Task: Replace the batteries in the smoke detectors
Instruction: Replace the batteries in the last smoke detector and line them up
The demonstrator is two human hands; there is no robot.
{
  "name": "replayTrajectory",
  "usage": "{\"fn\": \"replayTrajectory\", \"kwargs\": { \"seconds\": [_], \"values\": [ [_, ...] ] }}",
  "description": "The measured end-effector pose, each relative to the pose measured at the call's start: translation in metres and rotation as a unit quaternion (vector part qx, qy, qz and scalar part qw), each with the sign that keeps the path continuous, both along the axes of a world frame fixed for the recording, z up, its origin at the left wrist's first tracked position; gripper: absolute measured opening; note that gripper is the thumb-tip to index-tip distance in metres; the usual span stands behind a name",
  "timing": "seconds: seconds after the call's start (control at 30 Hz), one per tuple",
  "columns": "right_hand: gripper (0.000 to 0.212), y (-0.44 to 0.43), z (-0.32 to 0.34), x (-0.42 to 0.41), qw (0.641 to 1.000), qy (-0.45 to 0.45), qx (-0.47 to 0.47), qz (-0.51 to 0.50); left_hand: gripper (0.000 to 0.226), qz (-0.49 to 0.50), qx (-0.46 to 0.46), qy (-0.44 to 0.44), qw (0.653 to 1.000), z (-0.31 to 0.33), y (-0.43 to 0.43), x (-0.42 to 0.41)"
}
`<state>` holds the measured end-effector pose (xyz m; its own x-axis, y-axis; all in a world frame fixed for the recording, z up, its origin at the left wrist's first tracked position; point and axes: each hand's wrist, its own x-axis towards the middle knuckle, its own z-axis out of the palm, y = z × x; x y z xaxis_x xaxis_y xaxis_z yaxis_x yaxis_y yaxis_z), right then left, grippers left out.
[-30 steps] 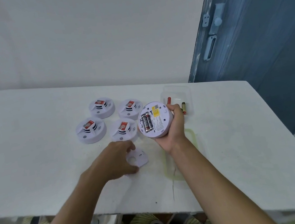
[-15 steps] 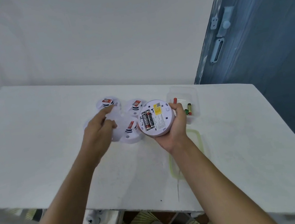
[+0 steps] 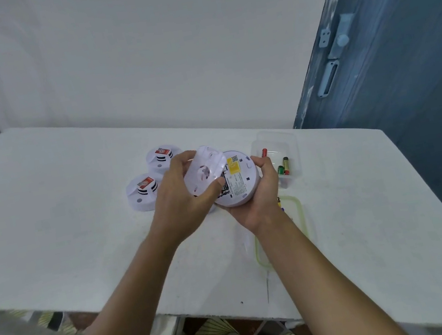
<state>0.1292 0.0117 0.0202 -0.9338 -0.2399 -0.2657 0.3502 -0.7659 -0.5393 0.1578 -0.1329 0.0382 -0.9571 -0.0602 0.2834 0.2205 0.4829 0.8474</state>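
The left hand (image 3: pixel 181 200) was pressing on the white back cover (image 3: pixel 205 174) where it lay on the table (image 3: pixel 62 223) 1 second ago. It has since lifted the cover and now holds it tilted over the open back of the smoke detector (image 3: pixel 241 183), hiding most of the battery bay. Its thumb and fingers pinch the cover by opposite rims.

The right hand (image 3: pixel 260 198) cups the detector from below, above the middle of the table, with its thumb curled over the right rim. I judge that this unit's cells are in and closing it is the step in hand; the cover needs seating and probably a twist.

2 more detectors (image 3: pixel 142 193) sit face up towards the far edge. The clear box (image 3: pixel 289 138) of spare batteries (image 3: pixel 284 167) stands just right of the hands, its green-rimmed lid (image 3: pixel 299 212) nearer the front edge.
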Motion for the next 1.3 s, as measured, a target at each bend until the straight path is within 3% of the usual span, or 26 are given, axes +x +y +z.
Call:
{"fn": "replayTrajectory", "kwargs": {
  "seconds": [0.17,0.4,0.57,0.67,0.73,0.87,1.0,1.17,1.3],
  "values": [
    [0.05,0.001,0.003,0.0,1.0,0.005,0.021,0.01,0.069,-0.023,-0.089,0.035,0.995,-0.002,0.004,-0.004],
    [0.053,0.003,0.006,-0.001,0.997,0.021,0.047,0.057,0.081,-0.041,-0.091,0.0,0.995,-0.001,0.01,-0.007],
    [0.063,0.003,0.002,-0.005,0.998,0.005,0.046,0.053,0.052,-0.059,-0.155,0.068,0.984,-0.006,0.008,-0.007],
    [0.053,0.005,-0.003,-0.01,0.999,-0.002,0.044,0.03,0.035,-0.062,-0.203,0.166,0.963,-0.01,0.009,-0.008],
    [0.045,0.006,-0.005,-0.011,0.999,-0.006,0.044,0.016,0.028,-0.034,-0.178,0.202,0.962,-0.009,0.009,-0.009],
    [0.043,0.006,-0.008,-0.009,0.998,-0.015,0.051,0.014,0.024,0.012,-0.018,0.096,0.995,-0.002,0.011,-0.009],
    [0.046,0.005,-0.005,-0.007,0.997,-0.013,0.064,0.029,0.029,0.004,0.097,0.021,0.995,0.004,0.014,-0.011],
    [0.052,0.003,-0.002,-0.008,0.998,0.001,0.057,0.04,0.033,-0.01,0.02,-0.029,0.999,-0.002,0.017,-0.013],
    [0.05,0.004,0.002,-0.009,0.997,-0.002,0.061,0.042,0.063,-0.014,-0.032,-0.014,0.999,-0.008,0.021,-0.01]
  ]
}}
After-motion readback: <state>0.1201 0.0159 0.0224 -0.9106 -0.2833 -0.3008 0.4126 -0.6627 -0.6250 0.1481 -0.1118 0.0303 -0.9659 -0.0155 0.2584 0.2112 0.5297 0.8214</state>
